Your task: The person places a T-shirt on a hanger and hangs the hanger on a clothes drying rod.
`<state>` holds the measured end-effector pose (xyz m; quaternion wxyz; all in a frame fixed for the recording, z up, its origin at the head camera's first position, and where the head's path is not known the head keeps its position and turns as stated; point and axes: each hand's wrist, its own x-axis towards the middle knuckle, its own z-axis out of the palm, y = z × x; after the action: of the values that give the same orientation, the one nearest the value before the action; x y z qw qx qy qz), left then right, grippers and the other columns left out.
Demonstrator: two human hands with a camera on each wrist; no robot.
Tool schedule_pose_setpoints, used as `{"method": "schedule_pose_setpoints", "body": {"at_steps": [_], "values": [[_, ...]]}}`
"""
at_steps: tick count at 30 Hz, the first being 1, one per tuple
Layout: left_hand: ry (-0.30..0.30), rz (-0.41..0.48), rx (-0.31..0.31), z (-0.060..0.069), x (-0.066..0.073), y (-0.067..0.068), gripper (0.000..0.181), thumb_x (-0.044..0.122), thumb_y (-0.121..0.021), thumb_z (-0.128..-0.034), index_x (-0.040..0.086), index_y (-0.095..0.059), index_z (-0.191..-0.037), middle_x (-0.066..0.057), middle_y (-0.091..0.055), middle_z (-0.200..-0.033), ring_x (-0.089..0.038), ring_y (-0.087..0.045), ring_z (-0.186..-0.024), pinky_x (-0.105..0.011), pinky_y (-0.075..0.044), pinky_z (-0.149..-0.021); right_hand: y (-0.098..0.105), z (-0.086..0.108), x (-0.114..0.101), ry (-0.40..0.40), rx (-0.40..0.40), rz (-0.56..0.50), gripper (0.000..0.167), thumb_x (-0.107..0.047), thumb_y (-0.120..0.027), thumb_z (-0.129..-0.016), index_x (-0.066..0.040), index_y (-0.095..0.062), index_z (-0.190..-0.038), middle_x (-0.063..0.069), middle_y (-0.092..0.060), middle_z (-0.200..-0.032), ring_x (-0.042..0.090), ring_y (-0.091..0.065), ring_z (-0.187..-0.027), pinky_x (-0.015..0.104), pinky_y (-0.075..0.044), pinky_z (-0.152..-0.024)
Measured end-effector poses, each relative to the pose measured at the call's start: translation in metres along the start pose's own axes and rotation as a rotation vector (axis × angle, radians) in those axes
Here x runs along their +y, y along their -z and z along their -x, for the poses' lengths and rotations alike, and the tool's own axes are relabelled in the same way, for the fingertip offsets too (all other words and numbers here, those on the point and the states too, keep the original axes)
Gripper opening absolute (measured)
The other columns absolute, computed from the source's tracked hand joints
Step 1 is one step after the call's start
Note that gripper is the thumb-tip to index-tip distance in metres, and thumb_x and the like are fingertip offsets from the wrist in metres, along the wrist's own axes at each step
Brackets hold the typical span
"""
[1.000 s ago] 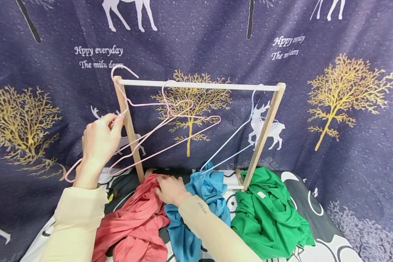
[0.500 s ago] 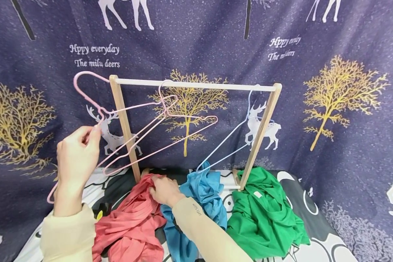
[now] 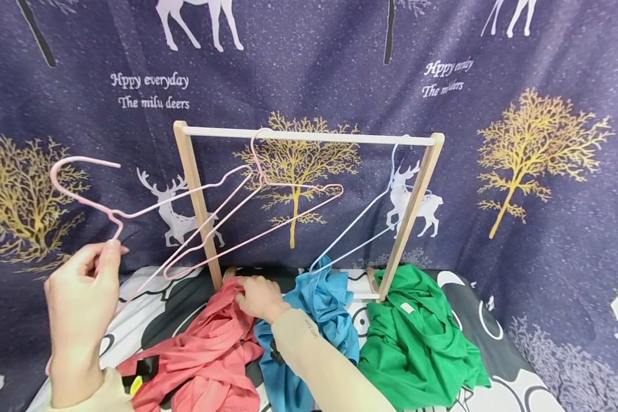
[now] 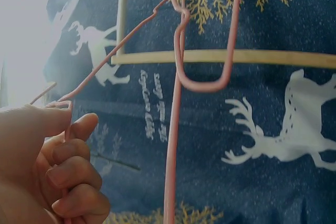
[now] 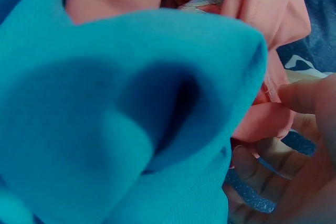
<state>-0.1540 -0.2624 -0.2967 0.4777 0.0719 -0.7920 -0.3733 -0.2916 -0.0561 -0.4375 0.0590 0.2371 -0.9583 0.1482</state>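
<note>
At the left, my left hand [image 3: 84, 292] pinches a pink hanger [image 3: 182, 191] just below its hook, clear of the rack; the left wrist view shows the thumb and curled fingers of that hand [image 4: 58, 156] round the hanger's wire. My right hand [image 3: 260, 297] is at the top of the crumpled red cloth [image 3: 211, 355]. In the right wrist view, thumb and fingers of the right hand [image 5: 294, 150] pinch an edge of the red cloth [image 5: 265, 124], with blue cloth [image 5: 105, 103] filling the foreground.
A rack with a white bar [image 3: 309, 137] carries another pink hanger [image 3: 257, 234] and a blue hanger [image 3: 357, 220]. Blue cloth [image 3: 324, 292] and green cloth [image 3: 422, 343] lie on the patterned sheet. A dark printed curtain [image 3: 340, 74] hangs behind.
My left hand has moved left and down, carrying the pink hanger away from the rack, its hook tilting leftward. The right hand has stayed at the red cloth.
</note>
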Motion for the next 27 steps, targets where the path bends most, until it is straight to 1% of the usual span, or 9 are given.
{"method": "schedule_pose_setpoints", "body": {"at_steps": [3,7,9,12,15,17,20,23,27], "values": [[0.026,0.000,0.015,0.003,-0.009,0.005,0.026,0.029,-0.059,-0.0979,0.007,-0.074,-0.094,0.007,-0.042,-0.059,-0.007,-0.032,-0.053,-0.023,-0.022,-0.052,0.000,0.000,0.004,-0.014,0.003,-0.065,0.013,-0.034,-0.061,-0.094,-0.026,-0.068,-0.101,-0.002,-0.068,-0.096,0.019,-0.065,-0.082,0.039,-0.051,-0.068],[0.071,-0.017,0.027,0.005,-0.019,0.012,0.026,0.028,-0.059,-0.0983,0.006,-0.073,-0.095,0.011,-0.045,-0.060,-0.005,-0.033,-0.052,-0.022,-0.024,-0.051,0.004,0.004,0.005,-0.013,0.017,-0.157,0.009,-0.030,-0.061,-0.093,-0.025,-0.064,-0.086,-0.003,-0.063,-0.083,0.016,-0.061,-0.073,0.037,-0.047,-0.061],[0.095,-0.014,0.025,0.006,-0.025,0.016,0.025,0.027,-0.059,-0.0982,0.007,-0.073,-0.093,0.018,-0.048,-0.059,-0.002,-0.036,-0.052,-0.019,-0.026,-0.052,0.007,0.008,0.004,-0.011,0.030,-0.204,0.006,-0.027,-0.061,-0.092,-0.025,-0.064,-0.088,-0.004,-0.059,-0.077,0.015,-0.058,-0.069,0.034,-0.045,-0.058],[0.141,-0.006,0.025,0.008,-0.032,0.022,0.020,0.025,-0.060,-0.0982,0.014,-0.073,-0.089,0.030,-0.053,-0.063,0.001,-0.042,-0.055,-0.016,-0.029,-0.054,0.012,0.014,0.005,-0.005,0.047,-0.284,0.006,-0.024,-0.061,-0.092,-0.024,-0.067,-0.094,-0.005,-0.047,-0.065,0.012,-0.051,-0.060,0.030,-0.039,-0.052],[0.179,0.000,0.028,0.010,-0.036,0.027,0.019,0.025,-0.060,-0.0979,0.017,-0.073,-0.087,0.030,-0.054,-0.061,0.000,-0.042,-0.055,-0.016,-0.029,-0.053,0.017,0.020,0.006,-0.002,0.068,-0.366,0.019,-0.023,-0.060,-0.093,-0.023,-0.068,-0.110,-0.006,-0.042,-0.061,0.010,-0.047,-0.055,0.028,-0.036,-0.048],[0.183,-0.001,0.029,0.011,-0.036,0.029,0.020,0.025,-0.060,-0.0978,0.015,-0.074,-0.088,0.025,-0.053,-0.057,-0.003,-0.039,-0.052,-0.018,-0.027,-0.051,0.020,0.024,0.007,0.003,0.086,-0.408,0.021,-0.023,-0.059,-0.094,-0.022,-0.068,-0.113,-0.007,-0.041,-0.059,0.010,-0.046,-0.053,0.027,-0.034,-0.045],[0.170,0.003,0.031,0.011,-0.038,0.030,0.021,0.025,-0.061,-0.0976,0.011,-0.074,-0.090,0.023,-0.054,-0.057,-0.004,-0.038,-0.050,-0.018,-0.028,-0.050,0.023,0.032,0.007,0.022,0.131,-0.444,0.010,-0.022,-0.059,-0.094,-0.020,-0.067,-0.099,-0.007,-0.039,-0.057,0.009,-0.043,-0.051,0.026,-0.032,-0.044],[0.160,0.013,0.040,0.013,-0.040,0.033,0.017,0.025,-0.062,-0.0975,0.016,-0.074,-0.089,0.025,-0.054,-0.058,-0.002,-0.037,-0.046,-0.018,-0.027,-0.047,0.025,0.039,0.007,0.039,0.178,-0.454,0.007,-0.022,-0.060,-0.094,-0.019,-0.064,-0.088,-0.009,-0.040,-0.056,0.007,-0.043,-0.051,0.024,-0.031,-0.045],[0.125,0.132,0.060,0.016,-0.045,0.038,0.020,0.016,-0.059,-0.0985,0.025,-0.072,-0.086,0.020,-0.048,-0.050,-0.001,-0.029,-0.040,-0.020,-0.021,-0.041,0.024,0.050,0.006,0.040,0.200,-0.502,0.010,-0.021,-0.062,-0.093,-0.019,-0.063,-0.083,-0.009,-0.040,-0.054,0.006,-0.042,-0.050,0.023,-0.031,-0.045]]}}
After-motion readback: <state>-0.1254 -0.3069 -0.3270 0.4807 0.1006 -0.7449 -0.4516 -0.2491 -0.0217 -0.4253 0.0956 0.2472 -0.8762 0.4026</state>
